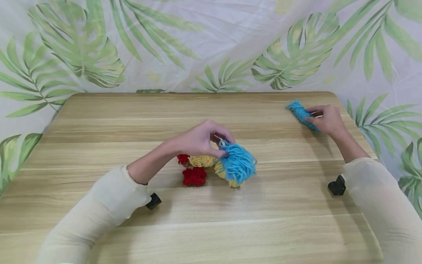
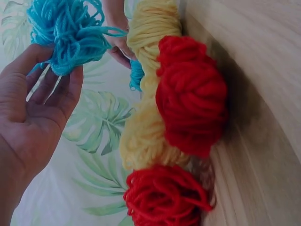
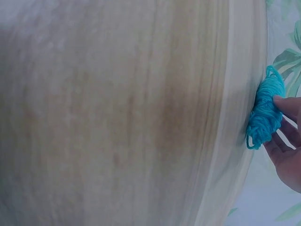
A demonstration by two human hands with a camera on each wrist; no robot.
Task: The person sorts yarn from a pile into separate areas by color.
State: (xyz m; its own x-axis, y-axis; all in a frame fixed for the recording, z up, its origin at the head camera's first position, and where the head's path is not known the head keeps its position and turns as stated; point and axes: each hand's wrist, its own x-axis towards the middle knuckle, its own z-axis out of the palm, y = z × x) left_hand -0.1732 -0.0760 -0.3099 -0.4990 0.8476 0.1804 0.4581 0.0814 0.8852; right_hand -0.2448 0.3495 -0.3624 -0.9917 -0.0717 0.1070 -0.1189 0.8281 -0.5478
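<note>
A fluffy blue yarn bundle (image 1: 238,164) is pinched between the thumb and fingers of my left hand (image 1: 205,140), above the middle of the table. It partly covers a yellow yarn bundle (image 1: 220,169) in the head view. At the far right, my right hand (image 1: 329,119) grips a second, longer blue yarn skein (image 1: 300,113) around its side. Beneath and beside the left hand lie another yellow bundle (image 1: 202,161) and two red yarn bundles, the nearer one (image 1: 194,176) fully visible, the farther one (image 1: 183,158) partly hidden by the wrist.
The wood-grain table (image 1: 263,227) has rounded far corners. Behind it hangs a white cloth (image 1: 224,33) printed with green leaves. A black camera mount (image 1: 153,201) sits at the left cuff, and another black mount (image 1: 337,186) at the right cuff.
</note>
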